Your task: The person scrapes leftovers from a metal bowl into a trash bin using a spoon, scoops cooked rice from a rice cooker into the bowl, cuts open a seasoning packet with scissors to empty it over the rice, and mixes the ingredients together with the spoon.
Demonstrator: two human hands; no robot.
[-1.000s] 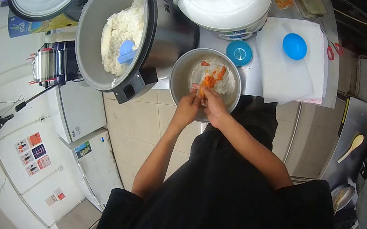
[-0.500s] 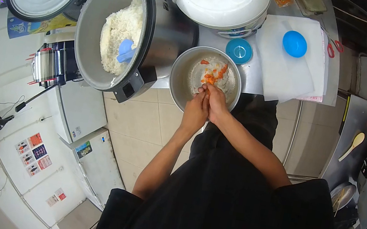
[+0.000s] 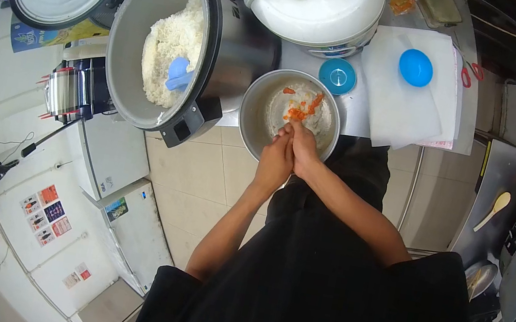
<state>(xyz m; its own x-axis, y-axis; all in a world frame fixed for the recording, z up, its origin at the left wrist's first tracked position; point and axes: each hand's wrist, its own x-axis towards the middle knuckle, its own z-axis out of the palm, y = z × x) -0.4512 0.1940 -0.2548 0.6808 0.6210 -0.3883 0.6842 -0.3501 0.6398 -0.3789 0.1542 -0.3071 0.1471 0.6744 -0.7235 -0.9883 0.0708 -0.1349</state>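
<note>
My left hand (image 3: 278, 156) and my right hand (image 3: 305, 147) are pressed together over the near side of a round metal bowl (image 3: 251, 133). The fingers of both are closed, and whatever lies between them is hidden. Just beyond the fingertips, bright orange food pieces (image 3: 315, 104) lie in the bowl on pale, whitish contents. Their kind is too small to tell. A small teal cup (image 3: 337, 76) stands beyond the bowl's right rim. To the left is a large rice cooker (image 3: 239, 54) holding white rice (image 3: 172, 42) and a light blue scoop (image 3: 179, 74).
A white lidded container (image 3: 320, 6) stands behind the bowl. White paper sheets (image 3: 403, 118) lie to the right, with a blue bowl (image 3: 416, 67) on them and red-handled scissors (image 3: 472, 74) alongside. Farther right, a pale spoon (image 3: 493, 211) rests on a metal counter.
The whole view has shifted slightly. My hands stay together over the bowl, with only a small movement at the fingers.
</note>
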